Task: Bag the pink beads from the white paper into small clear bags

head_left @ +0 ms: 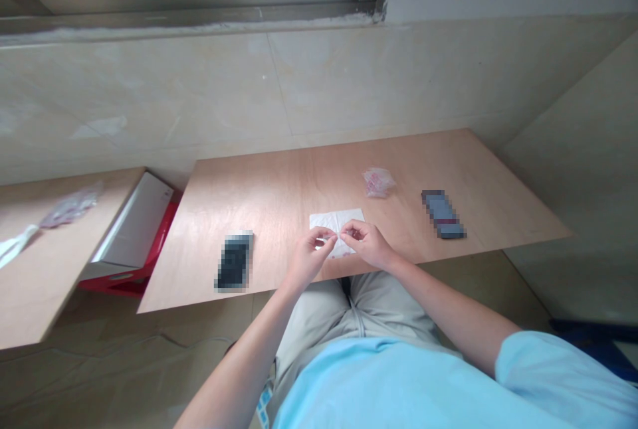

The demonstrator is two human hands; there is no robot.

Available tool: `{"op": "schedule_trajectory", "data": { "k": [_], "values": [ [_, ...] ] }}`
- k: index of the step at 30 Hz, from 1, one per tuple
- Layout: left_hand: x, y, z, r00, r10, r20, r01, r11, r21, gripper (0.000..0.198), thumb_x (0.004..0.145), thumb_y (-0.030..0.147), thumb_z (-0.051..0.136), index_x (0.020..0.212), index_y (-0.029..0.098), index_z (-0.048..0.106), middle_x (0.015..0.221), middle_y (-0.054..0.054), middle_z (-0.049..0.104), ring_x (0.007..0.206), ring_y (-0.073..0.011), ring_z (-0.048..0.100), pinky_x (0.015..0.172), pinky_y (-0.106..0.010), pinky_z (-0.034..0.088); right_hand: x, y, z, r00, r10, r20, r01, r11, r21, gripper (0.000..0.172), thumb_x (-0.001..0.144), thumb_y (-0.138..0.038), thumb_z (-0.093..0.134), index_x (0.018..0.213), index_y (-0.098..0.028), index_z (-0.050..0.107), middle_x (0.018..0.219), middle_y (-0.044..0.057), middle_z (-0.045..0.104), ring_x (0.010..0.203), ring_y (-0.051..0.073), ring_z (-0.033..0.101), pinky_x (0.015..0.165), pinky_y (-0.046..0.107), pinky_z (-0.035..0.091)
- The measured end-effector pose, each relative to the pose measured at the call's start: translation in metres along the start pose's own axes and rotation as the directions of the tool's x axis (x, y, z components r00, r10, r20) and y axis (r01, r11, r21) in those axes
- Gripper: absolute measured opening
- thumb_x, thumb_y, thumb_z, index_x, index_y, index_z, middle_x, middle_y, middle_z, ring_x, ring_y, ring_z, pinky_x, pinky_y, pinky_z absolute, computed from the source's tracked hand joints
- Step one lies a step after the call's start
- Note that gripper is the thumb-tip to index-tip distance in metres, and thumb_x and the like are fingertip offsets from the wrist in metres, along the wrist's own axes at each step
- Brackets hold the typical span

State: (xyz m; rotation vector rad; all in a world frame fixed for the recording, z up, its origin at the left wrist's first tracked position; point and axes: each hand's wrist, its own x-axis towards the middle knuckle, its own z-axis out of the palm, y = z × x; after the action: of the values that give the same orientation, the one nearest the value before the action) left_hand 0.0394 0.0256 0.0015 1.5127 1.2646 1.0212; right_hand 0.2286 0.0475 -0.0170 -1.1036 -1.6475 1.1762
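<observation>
A white paper napkin (326, 220) with fold lines lies near the front edge of the wooden table. Over its left part, my left hand (314, 250) is closed with thumb and fingertips pinched. My right hand (366, 243) is pinched in the same way, its fingertips close to those of the left. Whatever sits between the fingertips is too small to make out. Tiny reddish specks show at the napkin's lower edge. Beyond my right hand lies a clear plastic bag (379, 182) with small pink-red pieces inside.
A blurred dark phone-like object (234, 261) lies left on the table (269, 196), another phone-like object (443, 214) right. A second table (40, 296) at left carries a plastic bag (70, 208). Between the tables stand a white box (134, 223) and a red crate (162, 236).
</observation>
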Motion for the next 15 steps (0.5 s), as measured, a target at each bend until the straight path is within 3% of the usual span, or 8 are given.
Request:
{"op": "schedule_trajectory", "data": {
  "k": [15],
  "values": [
    [-0.0014,0.0009,0.0006,1.000,0.018,0.018,-0.019,0.999,0.048,0.021,0.093,0.037,0.060,0.091,0.019,0.070,0.092,-0.005,0.072,0.086,-0.0179,0.065,0.079,-0.030,0.048,-0.0019,-0.0017,0.0031,1.000,-0.013,0.013,0.013,1.000,-0.021,0.019,0.091,-0.039,0.062,0.084,-0.021,0.066,0.075,-0.001,0.059,0.062,0.013,0.051,0.057,0.025,0.041]
  ]
}}
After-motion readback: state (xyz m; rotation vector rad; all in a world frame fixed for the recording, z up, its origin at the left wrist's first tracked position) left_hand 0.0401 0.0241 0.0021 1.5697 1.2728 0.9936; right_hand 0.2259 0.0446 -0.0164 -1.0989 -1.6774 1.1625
